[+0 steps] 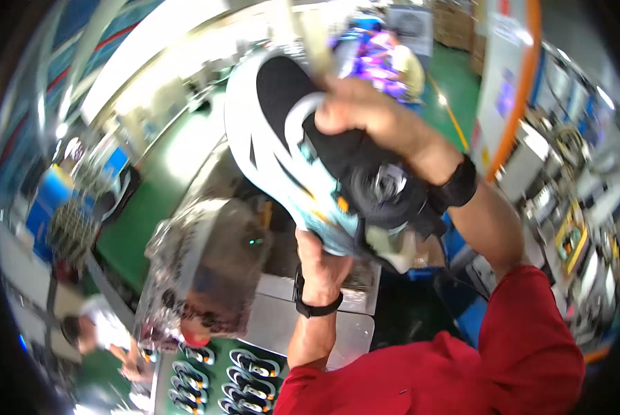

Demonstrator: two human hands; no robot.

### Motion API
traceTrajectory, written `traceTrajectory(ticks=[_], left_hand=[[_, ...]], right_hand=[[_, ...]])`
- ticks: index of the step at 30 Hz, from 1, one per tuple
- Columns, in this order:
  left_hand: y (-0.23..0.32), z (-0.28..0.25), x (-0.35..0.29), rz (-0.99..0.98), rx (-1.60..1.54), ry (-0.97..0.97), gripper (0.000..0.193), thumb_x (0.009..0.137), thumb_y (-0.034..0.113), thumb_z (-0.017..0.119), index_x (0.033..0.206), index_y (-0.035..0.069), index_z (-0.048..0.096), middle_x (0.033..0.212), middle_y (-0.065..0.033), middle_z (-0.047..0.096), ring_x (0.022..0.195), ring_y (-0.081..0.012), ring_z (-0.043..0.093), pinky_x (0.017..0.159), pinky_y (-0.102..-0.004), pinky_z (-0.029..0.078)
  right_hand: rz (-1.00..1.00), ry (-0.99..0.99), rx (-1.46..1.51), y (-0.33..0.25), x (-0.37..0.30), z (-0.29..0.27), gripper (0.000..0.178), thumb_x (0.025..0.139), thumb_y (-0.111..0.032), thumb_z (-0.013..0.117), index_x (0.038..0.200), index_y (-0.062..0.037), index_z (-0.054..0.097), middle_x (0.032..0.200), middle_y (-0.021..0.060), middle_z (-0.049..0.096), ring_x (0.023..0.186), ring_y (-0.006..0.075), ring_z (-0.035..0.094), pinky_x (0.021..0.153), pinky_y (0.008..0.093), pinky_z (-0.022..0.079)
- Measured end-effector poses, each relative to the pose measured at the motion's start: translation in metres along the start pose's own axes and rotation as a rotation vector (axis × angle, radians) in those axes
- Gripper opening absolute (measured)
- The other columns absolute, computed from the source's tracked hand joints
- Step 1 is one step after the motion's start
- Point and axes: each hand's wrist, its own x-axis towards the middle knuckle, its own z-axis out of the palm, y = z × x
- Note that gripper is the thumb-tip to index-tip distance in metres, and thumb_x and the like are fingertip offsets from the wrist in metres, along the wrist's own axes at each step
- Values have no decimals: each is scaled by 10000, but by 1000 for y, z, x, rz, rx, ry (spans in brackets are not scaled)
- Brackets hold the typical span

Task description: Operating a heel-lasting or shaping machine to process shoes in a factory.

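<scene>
A large sneaker [293, 149] in white, pale blue and black, with small orange accents, is held up close in front of me. My right hand [382, 117] grips it from above, the thumb pressed against its black upper. From below, my left hand [320, 266] supports the shoe's pale blue side, its fingers mostly hidden behind it. Dark bands circle both wrists. Blur hides the finer details of the shoe.
A plastic-wrapped machine [210, 263] with a small green light stands below the shoe. Rows of sneakers [248, 380] lie on a green surface at the lower edge. Another person [106, 328] works at lower left. Cluttered shelving [566, 207] and an orange post [521, 97] line the right.
</scene>
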Motion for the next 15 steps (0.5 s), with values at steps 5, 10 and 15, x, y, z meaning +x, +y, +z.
traceTrajectory(ticks=[5, 10, 15], left_hand=[[-117, 53, -20, -233, -35, 83, 571, 954, 423, 559, 1367, 39, 473, 1339, -106, 561, 1223, -278, 537, 1081, -447, 372], [-227, 149, -50, -553, -11, 21, 501, 962, 222, 582, 1370, -16, 416, 1261, -147, 569, 1123, -271, 594, 984, -405, 469], [-348, 248, -108, -757, 300, -171, 399, 1007, 234, 497, 1323, -5, 454, 1177, -106, 582, 1027, -198, 598, 902, -348, 488]], right_hand=[[-24, 630, -88, 12, -189, -81, 545, 919, -260, 614, 1369, 16, 478, 1274, 147, 599, 1049, 168, 572, 891, 288, 476], [72, 894, -429, 6, -371, -93, 741, 788, -310, 760, 1377, -29, 410, 1213, 127, 585, 1066, 179, 559, 933, 305, 450], [365, 1493, -352, -20, -519, -135, 655, 634, -133, 781, 1240, -34, 554, 1098, 69, 607, 1026, 153, 559, 932, 280, 439]])
